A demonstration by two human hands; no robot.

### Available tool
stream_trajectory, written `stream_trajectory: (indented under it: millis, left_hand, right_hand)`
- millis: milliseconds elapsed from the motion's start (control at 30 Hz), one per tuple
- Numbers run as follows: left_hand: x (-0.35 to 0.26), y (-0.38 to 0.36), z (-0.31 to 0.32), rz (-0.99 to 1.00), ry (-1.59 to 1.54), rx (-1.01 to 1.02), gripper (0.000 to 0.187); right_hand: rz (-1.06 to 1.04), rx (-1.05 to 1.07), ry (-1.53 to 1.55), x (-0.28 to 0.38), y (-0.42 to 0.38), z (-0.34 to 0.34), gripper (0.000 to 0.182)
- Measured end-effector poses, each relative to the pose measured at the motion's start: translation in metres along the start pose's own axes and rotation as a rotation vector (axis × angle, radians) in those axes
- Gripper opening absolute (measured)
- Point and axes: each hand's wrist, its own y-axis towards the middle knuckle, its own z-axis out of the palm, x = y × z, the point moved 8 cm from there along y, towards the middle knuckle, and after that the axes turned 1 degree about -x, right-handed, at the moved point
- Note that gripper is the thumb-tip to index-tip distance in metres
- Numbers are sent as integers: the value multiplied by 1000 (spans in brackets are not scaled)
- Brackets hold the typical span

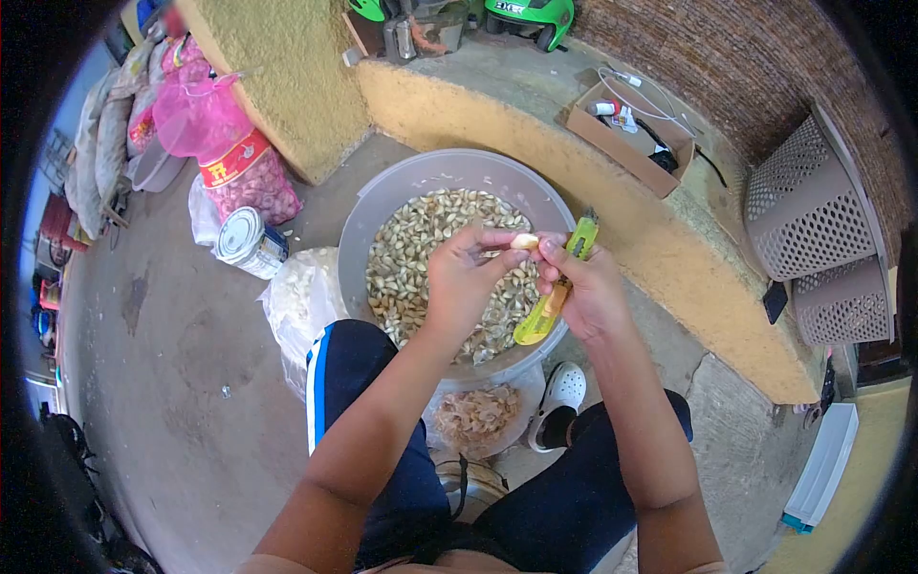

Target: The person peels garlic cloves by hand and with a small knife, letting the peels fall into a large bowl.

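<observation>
Over a large grey tub (356, 251) full of garlic cloves (402, 249), my left hand (469, 273) pinches a pale garlic clove (524, 242) between thumb and fingertips. My right hand (591, 287) touches the clove's other side with its fingertips. A yellow-green utility knife (540, 320) lies in my right hand, its tip end pointing up and away and its other end toward the tub's near rim. Below the tub, between my legs, is a container of brownish peelings (476, 416).
Left of the tub are a white plastic bag (301, 297), a metal can (251, 241) and a pink mesh sack of garlic (253, 182). A yellow ledge (669, 258) runs behind and right, bearing a cardboard box (626, 143), a phone (775, 302) and perforated baskets (808, 191).
</observation>
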Motion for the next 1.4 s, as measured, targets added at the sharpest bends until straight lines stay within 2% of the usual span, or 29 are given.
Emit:
stream_trajectory:
  millis: [233,333,400,500,600,800,1000,1100,1200,1300,1400]
  left_hand:
    - [-2,-4,-4,95,32,-94,17]
    - [-4,-7,-4,170,53,-154,18]
    - [-6,-8,-3,215,23,-174,18]
    - [-22,-7,1,480,473,-134,21]
    - [-36,-10,10,627,643,-114,22]
    - [-42,-14,16,702,739,-90,20]
    - [-32,-13,13,552,630,-100,21]
    - [-11,-5,8,133,384,-94,19]
    - [11,1,8,-13,50,-5,20]
    - [15,4,10,-48,83,169,23]
    - [25,8,-1,-240,38,118,23]
  right_hand:
    - [-60,6,50,-2,3,4,18]
    - [27,-31,174,-8,2,4,18]
    - [95,-90,147,-10,0,1,17]
    - [172,-137,118,-13,-1,-5,14]
    - [213,-154,155,-18,-2,-10,14]
    - [190,-159,156,-19,0,-14,12]
    - [65,-156,13,-10,2,-11,10]
    - [-8,-152,-89,-5,5,-11,11]
    - [-69,-168,-274,3,8,-14,10]
    - [-127,-155,-400,7,10,-12,10]
    - [-136,-179,-419,8,10,-13,11]
